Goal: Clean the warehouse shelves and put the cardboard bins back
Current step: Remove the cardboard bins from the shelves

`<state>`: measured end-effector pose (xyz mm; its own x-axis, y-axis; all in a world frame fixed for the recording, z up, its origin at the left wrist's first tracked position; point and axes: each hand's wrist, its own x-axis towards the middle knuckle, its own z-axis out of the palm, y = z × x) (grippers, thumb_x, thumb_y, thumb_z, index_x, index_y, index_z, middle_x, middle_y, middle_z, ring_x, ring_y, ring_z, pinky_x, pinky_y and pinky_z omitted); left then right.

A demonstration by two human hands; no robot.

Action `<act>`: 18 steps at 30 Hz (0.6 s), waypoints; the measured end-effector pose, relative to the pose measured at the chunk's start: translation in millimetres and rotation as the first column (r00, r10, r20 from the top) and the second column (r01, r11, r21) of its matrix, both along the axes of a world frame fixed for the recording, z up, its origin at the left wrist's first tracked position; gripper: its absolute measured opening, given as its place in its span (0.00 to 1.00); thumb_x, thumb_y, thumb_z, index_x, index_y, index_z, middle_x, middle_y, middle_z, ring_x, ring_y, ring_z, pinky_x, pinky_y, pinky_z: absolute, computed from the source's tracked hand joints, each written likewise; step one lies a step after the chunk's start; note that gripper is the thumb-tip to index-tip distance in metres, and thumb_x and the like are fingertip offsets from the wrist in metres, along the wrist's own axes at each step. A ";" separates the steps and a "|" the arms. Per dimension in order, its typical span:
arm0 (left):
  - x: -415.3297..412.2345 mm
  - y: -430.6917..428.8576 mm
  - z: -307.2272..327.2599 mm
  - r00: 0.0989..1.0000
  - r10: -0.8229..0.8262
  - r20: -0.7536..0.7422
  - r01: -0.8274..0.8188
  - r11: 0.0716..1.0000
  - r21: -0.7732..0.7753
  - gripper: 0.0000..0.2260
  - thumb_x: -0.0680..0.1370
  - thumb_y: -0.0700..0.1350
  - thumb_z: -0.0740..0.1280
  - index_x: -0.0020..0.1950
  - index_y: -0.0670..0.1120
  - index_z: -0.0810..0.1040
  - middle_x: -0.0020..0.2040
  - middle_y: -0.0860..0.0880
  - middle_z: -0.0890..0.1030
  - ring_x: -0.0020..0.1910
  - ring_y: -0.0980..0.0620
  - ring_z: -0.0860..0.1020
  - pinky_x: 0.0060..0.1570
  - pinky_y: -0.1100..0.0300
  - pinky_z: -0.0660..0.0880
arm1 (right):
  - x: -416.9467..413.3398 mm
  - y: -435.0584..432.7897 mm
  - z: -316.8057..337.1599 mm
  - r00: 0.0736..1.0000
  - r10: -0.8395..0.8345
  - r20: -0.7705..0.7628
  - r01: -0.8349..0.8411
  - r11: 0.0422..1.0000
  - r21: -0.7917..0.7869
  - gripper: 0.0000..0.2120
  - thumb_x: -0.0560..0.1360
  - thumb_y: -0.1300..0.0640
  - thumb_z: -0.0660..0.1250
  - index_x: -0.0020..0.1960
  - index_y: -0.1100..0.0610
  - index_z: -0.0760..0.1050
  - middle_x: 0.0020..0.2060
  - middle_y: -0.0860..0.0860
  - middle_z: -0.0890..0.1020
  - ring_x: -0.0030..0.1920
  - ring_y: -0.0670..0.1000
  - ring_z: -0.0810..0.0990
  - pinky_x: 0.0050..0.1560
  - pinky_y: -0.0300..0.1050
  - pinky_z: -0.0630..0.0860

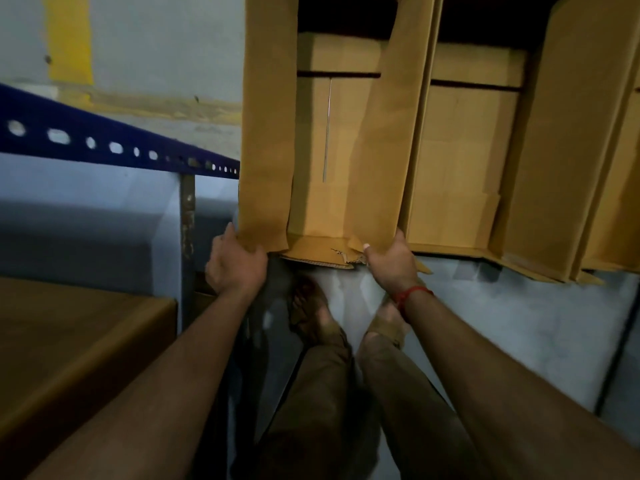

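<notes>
Bin (329, 150): open cardboard, leftmost in a row, its side against a second bin (464, 150). Its front lip was torn, and its front end stood out above the person's sandalled feet (318, 317).
Left hand (239, 265): gripped the bin's left front corner, fingers and thumb closed on the wall.
Right hand (391, 261): gripped the right front corner likewise, with a red thread (414, 294) at the wrist.
Rail (104, 140): blue, slotted, ran up to the bin's left side.
Box (69, 341): brown, at lower left, blurred.
</notes>
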<state>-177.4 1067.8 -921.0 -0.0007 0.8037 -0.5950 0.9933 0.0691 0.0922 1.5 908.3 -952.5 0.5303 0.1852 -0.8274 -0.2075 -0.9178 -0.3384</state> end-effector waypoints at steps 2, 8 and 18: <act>-2.6 11.8 -4.9 0.986 -0.158 -0.051 0.157 0.987 -0.021 0.16 0.75 0.54 0.69 0.61 0.52 0.75 0.52 0.46 0.80 0.49 0.44 0.80 0.52 0.44 0.78 | 1.6 4.5 -7.5 0.999 0.014 0.042 -0.013 0.999 -0.038 0.31 0.79 0.57 0.66 0.79 0.53 0.57 0.66 0.55 0.76 0.66 0.60 0.75 0.66 0.52 0.73; 0.2 51.8 13.4 0.980 -0.196 0.029 0.196 0.937 -0.291 0.31 0.73 0.51 0.76 0.71 0.44 0.67 0.67 0.40 0.73 0.66 0.39 0.73 0.64 0.42 0.73 | -0.1 1.0 14.5 0.987 -0.026 0.160 0.010 0.995 0.097 0.23 0.79 0.64 0.60 0.74 0.55 0.68 0.63 0.53 0.80 0.62 0.56 0.78 0.65 0.52 0.76; -1.4 42.0 141.7 0.947 -0.058 0.317 0.072 0.997 -0.031 0.23 0.78 0.50 0.70 0.71 0.51 0.70 0.64 0.46 0.76 0.61 0.47 0.76 0.57 0.47 0.78 | 29.6 -14.3 149.4 0.953 -0.304 -0.004 0.288 0.898 0.334 0.22 0.80 0.68 0.59 0.70 0.53 0.74 0.56 0.52 0.83 0.48 0.51 0.85 0.36 0.43 0.83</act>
<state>-178.8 1109.7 -779.3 0.2441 0.7705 -0.5888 0.9161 0.0159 0.4005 31.1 894.0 -803.1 0.6396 0.2688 -0.7202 -0.4288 -0.6529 -0.6244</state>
